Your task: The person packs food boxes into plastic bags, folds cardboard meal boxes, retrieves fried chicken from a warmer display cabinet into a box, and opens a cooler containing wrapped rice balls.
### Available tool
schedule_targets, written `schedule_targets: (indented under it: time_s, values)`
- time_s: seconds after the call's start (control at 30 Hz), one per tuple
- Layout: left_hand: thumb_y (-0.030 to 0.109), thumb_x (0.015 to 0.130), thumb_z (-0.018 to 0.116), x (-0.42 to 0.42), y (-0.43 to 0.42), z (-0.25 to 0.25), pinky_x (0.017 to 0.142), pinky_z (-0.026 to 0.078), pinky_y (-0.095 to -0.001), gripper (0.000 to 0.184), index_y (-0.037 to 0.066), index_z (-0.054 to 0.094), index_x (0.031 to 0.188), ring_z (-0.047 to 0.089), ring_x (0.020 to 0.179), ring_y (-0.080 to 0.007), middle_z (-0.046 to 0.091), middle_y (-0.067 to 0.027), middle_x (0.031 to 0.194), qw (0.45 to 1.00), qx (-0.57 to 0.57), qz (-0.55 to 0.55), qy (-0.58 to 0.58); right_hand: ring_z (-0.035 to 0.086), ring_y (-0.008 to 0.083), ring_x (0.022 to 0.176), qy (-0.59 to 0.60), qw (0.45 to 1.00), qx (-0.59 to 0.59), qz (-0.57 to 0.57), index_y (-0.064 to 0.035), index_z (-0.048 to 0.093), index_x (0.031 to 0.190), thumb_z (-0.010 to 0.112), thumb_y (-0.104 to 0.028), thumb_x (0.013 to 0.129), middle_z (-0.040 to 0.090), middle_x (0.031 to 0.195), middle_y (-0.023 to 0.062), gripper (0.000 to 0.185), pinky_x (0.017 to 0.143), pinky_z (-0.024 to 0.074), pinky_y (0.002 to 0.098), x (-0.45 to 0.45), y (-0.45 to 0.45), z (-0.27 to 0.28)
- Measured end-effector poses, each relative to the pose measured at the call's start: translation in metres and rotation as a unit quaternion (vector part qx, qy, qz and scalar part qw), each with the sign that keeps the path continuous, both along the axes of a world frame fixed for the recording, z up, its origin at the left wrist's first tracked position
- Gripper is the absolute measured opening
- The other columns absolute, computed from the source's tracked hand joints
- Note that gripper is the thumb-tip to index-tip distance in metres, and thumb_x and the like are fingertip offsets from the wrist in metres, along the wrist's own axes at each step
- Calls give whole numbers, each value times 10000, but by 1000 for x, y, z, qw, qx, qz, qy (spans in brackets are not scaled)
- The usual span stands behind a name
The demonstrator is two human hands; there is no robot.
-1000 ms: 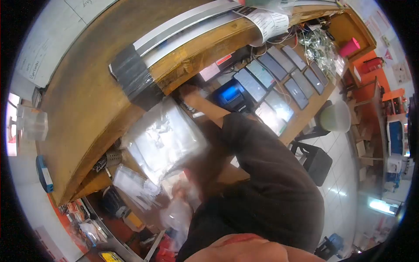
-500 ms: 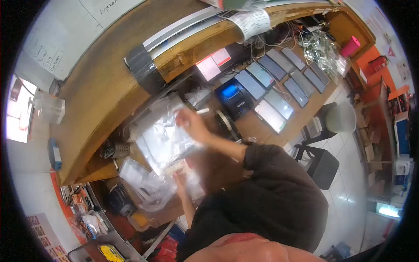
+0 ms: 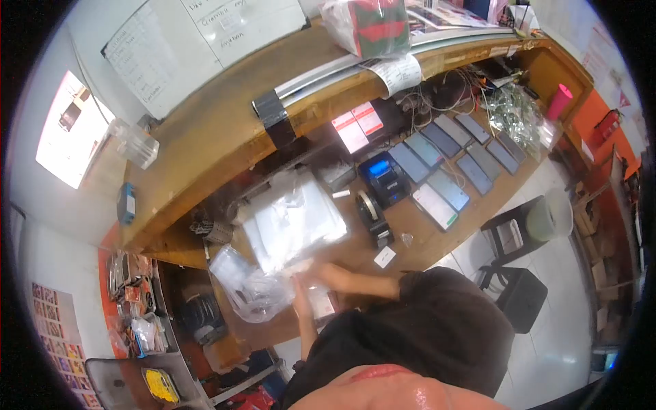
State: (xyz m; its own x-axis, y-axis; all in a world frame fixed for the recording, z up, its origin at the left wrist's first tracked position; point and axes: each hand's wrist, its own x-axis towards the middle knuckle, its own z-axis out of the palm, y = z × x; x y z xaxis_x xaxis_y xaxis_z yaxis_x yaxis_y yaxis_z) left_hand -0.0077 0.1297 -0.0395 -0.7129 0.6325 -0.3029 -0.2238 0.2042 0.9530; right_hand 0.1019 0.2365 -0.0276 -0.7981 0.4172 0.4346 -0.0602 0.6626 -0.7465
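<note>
My left hand (image 3: 301, 295) is at the near edge of the wooden desk, its fingers closed near a small pale item (image 3: 298, 268) that I cannot make out. Close beside it, my right hand (image 3: 331, 277) is smeared by motion, so its fingers do not show clearly. A clear plastic bag (image 3: 256, 301) lies just left of my left hand. Under and beside my hands is a small pale box-like thing (image 3: 321, 301), partly hidden. Beyond them, a stack of shiny clear plastic sleeves (image 3: 294, 219) covers part of the desk.
A tape dispenser (image 3: 372, 219) and a black label printer (image 3: 385, 179) stand to the right. Several phones (image 3: 437, 205) lie in rows past them. A raised wooden counter (image 3: 205, 184) curves around the back. A black stool (image 3: 519, 290) is on the tiled floor.
My right hand has come down from above the plastic sleeves to beside my left hand. The camera view has shifted, with more of the whiteboard and counter showing.
</note>
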Motion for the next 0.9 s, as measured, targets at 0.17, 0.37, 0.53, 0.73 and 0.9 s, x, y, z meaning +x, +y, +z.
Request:
schedule_targets:
  time_s: [0.17,0.37,0.53,0.73,0.9]
  values:
    - [491,924,439,0,-1,12,942,382,-259,603,14,475,1292,490,1123,-133,547,-101,1216,993,-107,-15,-43,596,329,788,-113,988,105,4,-69,576,1074,600,-154,763,590,978,139,324,741,495,379,8,-3,-7]
    - [381,930,454,-30,2,-13,770,390,-326,392,52,555,741,457,631,-148,466,-16,626,999,45,11,-20,650,206,751,-337,893,-225,197,-11,645,919,636,-241,820,672,819,133,251,658,510,315,53,-28,34]
    - [192,801,540,12,-1,29,897,370,-427,189,55,629,897,566,834,-308,621,-144,876,725,-191,-273,603,642,149,716,-23,776,-570,271,-6,656,879,590,-222,856,664,770,115,227,655,504,295,-12,-91,-38]
    - [187,819,536,11,-23,50,904,403,-409,252,93,630,1034,571,947,-316,621,-159,1004,847,-191,-276,412,641,150,740,-30,727,-644,236,-4,656,857,572,-210,866,662,779,113,223,694,495,297,-13,-93,-39]
    - [248,852,577,-9,-20,35,680,432,-371,259,-5,617,819,586,747,-279,628,-153,856,910,-154,-160,351,641,151,760,-135,838,-468,248,-3,657,838,558,-201,875,661,787,112,225,726,487,299,6,-80,-22]
